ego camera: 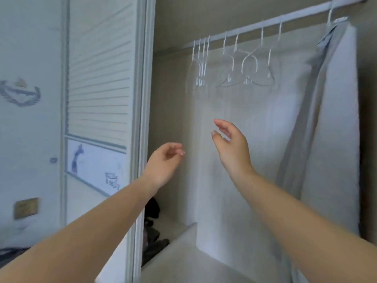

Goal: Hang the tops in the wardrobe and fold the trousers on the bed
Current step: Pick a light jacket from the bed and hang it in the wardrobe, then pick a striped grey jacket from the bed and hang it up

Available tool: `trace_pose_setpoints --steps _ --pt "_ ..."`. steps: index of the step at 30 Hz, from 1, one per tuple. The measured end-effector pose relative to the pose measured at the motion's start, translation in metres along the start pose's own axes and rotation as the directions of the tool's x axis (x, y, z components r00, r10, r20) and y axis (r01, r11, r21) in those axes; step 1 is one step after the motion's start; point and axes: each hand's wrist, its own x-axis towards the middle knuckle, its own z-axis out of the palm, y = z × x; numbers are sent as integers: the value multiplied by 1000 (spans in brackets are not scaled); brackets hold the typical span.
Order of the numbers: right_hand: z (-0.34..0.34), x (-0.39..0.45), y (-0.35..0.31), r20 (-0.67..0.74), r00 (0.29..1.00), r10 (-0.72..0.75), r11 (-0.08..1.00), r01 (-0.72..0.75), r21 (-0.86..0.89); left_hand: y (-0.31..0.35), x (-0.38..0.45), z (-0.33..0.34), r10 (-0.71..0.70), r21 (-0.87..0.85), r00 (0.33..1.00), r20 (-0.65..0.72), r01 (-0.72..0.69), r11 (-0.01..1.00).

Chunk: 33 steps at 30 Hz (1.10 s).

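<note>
Both hands reach empty into the open wardrobe [173,119], toward the bare hangers on the rail.

The rail [265,23] runs across the top of the wardrobe. A pale garment or cover [336,119] hangs from it at the far right; whether that is one of the tops cannot be told. Left of it the clear hangers [244,68] dangle bare, so the hanging looks barely begun, and neither trousers nor bed are in view. Below the rail and well short of the hangers, the right hand [230,148] is raised with fingers loosely spread, holding nothing. The left hand [165,162] sits lower and further left, near the louvred door [100,78], fingers loosely curled and empty. No top is in either hand.
</note>
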Motion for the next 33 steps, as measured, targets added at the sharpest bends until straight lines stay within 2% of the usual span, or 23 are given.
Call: trace_pose_setpoints --steps 4,8,11,14,16,17,18,20,22,25,27,28,30,31,33 --pt "38 -64 -27 212 976 41 973 -88 215 1 -93 -67 -137 101 973 -185 158 982" --pt "88 -155 -64 462 885 56 915 -231 330 15 -208 -142 -231 250 892 -388 343 905" --pt "122 -235 -100 660 751 24 880 -329 342 34 -307 -194 -283 238 781 -557 476 846" --pt "150 -333 -156 822 565 -68 849 -399 345 68 -428 -241 -315 189 591 -743 636 748" --pt "165 -410 -211 907 380 -183 843 -414 344 101 -522 -270 -288 114 419 -861 711 694" --pt "168 -432 -222 922 332 -198 832 -441 338 110 -549 -276 -273 127 400 -875 733 668" --pt "168 -441 -221 926 319 -201 826 -453 335 113 -556 -277 -285 113 386 -878 744 659" --pt "177 -497 -264 937 209 -279 809 -474 347 143 -623 -296 -244 67 280 -928 773 630" --pt "183 -563 -315 932 47 -359 806 -488 335 183 -699 -311 -211 -6 145 -967 811 585" --pt "180 -648 -384 872 -114 -476 782 -509 361 231 -808 -325 -163 -119 -39 -986 847 518" --pt "178 -697 -431 819 -205 -535 772 -512 376 265 -873 -333 -95 -173 -145 -985 848 501" --pt "175 -737 -464 781 -271 -563 767 -524 370 289 -919 -336 -52 -216 -219 -974 848 485" --pt "174 -758 -481 768 -298 -567 764 -538 355 305 -954 -338 -16 -253 -282 -959 830 497" --pt "172 -789 -504 739 -341 -580 761 -550 343 322 -989 -339 12 -292 -344 -939 815 500" --pt "168 -822 -528 715 -386 -583 766 -555 324 340 -1029 -337 36 -343 -419 -907 788 512"
